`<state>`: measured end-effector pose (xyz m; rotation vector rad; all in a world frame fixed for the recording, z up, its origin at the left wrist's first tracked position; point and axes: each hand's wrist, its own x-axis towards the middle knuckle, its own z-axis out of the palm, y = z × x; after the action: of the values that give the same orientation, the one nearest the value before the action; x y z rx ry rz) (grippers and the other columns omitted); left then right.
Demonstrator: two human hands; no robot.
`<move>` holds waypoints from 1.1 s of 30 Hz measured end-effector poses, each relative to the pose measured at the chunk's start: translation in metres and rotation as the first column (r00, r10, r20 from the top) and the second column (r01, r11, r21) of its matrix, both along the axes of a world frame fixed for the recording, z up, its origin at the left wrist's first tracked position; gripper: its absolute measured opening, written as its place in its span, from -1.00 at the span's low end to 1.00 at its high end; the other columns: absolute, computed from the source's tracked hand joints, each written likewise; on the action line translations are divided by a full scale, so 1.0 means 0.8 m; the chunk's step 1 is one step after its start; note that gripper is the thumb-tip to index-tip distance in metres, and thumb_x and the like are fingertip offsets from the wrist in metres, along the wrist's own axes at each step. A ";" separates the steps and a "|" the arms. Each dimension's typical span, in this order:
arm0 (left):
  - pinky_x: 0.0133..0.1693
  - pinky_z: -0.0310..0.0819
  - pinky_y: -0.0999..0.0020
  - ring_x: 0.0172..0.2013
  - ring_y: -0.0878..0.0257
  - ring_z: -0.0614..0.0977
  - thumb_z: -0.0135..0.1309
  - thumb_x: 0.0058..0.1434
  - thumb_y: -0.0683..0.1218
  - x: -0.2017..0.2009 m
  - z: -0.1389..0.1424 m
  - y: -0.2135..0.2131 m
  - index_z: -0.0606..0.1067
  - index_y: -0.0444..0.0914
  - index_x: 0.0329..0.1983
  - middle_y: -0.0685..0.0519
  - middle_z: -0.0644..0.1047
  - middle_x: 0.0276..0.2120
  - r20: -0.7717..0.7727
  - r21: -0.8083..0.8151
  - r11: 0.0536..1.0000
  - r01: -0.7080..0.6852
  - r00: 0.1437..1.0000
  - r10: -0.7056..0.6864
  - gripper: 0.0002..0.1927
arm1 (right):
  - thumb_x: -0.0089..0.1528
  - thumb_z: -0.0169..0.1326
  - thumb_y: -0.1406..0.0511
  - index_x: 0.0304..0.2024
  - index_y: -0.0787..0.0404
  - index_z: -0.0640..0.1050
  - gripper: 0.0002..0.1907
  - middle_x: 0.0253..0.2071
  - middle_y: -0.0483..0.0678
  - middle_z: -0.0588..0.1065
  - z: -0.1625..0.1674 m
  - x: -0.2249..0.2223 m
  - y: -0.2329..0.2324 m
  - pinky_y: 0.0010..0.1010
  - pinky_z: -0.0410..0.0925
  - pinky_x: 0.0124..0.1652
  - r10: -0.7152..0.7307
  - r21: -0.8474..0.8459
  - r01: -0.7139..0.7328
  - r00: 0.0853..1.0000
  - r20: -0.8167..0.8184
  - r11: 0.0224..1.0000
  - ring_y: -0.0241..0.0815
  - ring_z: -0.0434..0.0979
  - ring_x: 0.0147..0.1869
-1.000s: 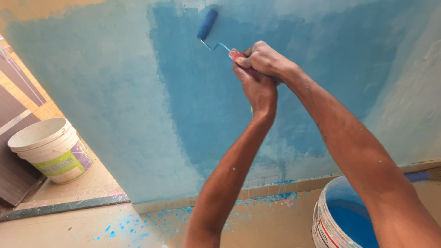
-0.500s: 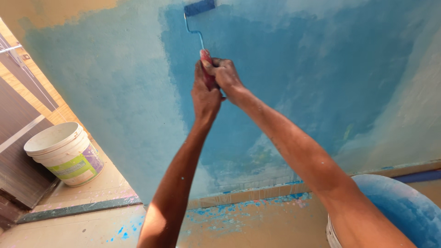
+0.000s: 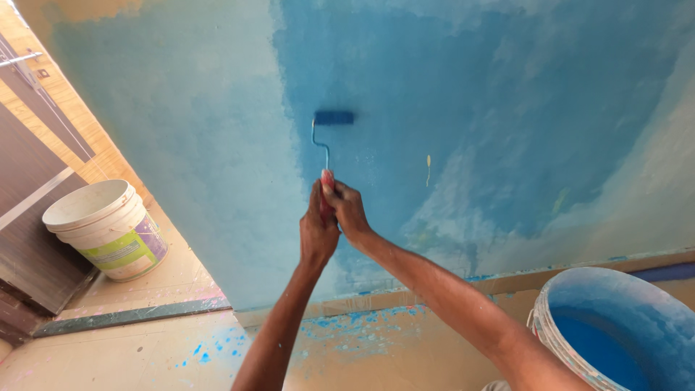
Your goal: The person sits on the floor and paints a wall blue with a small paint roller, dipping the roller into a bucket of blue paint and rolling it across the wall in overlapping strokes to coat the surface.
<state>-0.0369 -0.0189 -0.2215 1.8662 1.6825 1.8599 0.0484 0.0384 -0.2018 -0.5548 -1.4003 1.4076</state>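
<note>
Currently both hands close together around the red handle of a small paint roller (image 3: pixel 333 118): left hand (image 3: pixel 317 230) wrapped low, right hand (image 3: pixel 346 210) just beside it, both grips fully shut. Thin bent wire frame; short cylindrical blue nap pressed flat to the patchy, wet-looking blue plastered wall (image 3: pixel 507 108). Round white plastic bucket of blue paint (image 3: pixel 615 326) lower right; empty white plastic bucket (image 3: pixel 105 228) stands left on the spattered floor (image 3: pixel 145 355).

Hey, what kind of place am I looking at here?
Most likely a room indoors being repainted. A wall is half covered in fresh blue, both hands grip a paint roller, a bucket of blue paint stands at the right, and blue splatter dots the floor.
</note>
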 end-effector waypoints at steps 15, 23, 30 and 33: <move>-0.07 0.63 0.14 0.00 -0.05 0.71 -0.17 0.30 -0.31 0.030 -0.140 -0.006 0.14 -0.26 0.49 -0.28 0.57 0.09 0.307 -0.151 0.988 0.027 0.951 0.021 -0.35 | 0.38 -0.01 0.17 0.07 0.29 0.56 -0.63 -0.12 -0.11 0.56 -0.136 0.006 -0.003 -0.43 0.36 -0.04 -0.028 0.022 0.026 0.992 0.119 0.999 -0.33 0.46 -0.05; 0.14 0.52 0.08 0.23 -0.19 0.54 -0.23 0.35 -0.32 0.021 0.069 0.027 0.08 -0.34 0.52 -0.38 0.42 0.27 0.140 0.175 0.983 0.054 0.987 -0.079 -0.37 | 0.36 0.03 0.15 -0.05 0.30 0.60 -0.66 -0.21 -0.10 0.56 0.084 -0.001 0.028 -0.38 0.37 -0.10 -0.067 0.202 0.047 0.994 0.091 0.978 -0.31 0.49 -0.13; -0.02 0.59 0.04 0.07 -0.19 0.65 -0.31 0.23 -0.31 0.008 0.196 0.022 0.05 -0.26 0.51 -0.32 0.47 0.19 0.199 -0.007 0.999 0.032 0.980 -0.030 -0.29 | 0.38 0.03 0.16 -0.11 0.35 0.60 -0.65 -0.25 -0.05 0.55 0.212 -0.010 0.022 -0.33 0.42 -0.11 -0.001 0.197 -0.010 0.998 0.057 0.980 -0.25 0.52 -0.14; 0.05 0.56 0.04 0.10 -0.20 0.64 -0.29 0.25 -0.32 -0.003 0.197 0.023 0.05 -0.28 0.53 -0.35 0.51 0.18 0.127 0.068 0.997 0.038 0.991 -0.046 -0.28 | 0.35 0.02 0.17 -0.09 0.30 0.60 -0.67 -0.23 -0.08 0.57 0.214 -0.015 0.018 -0.36 0.44 -0.09 0.028 0.175 -0.031 0.999 0.021 0.984 -0.27 0.55 -0.13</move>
<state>-0.0392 -0.0003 -0.0642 1.7472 1.5490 1.9950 0.0367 0.0530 -0.0305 -0.4349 -1.5350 1.2892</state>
